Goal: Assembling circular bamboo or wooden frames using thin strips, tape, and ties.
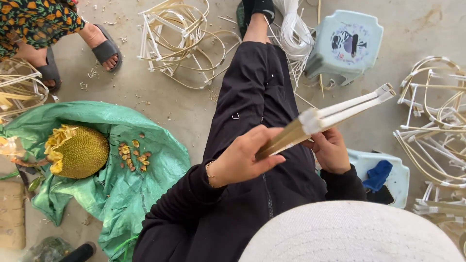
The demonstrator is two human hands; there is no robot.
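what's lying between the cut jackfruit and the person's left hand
In the head view, loose seeds on the green sheet lie between the jackfruit and the left hand, then the dark sleeve.

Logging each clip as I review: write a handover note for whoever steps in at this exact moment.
Left hand: closed around the bundle of bamboo strips, near its bare end.
Right hand: fingers on the underside of the same bundle, beside the white tape wrap.
Bundle sits over the lap, its white-wrapped strips pointing toward the pale stool.
Done: finished bent frames lie on the floor.
Left: cannot tell.
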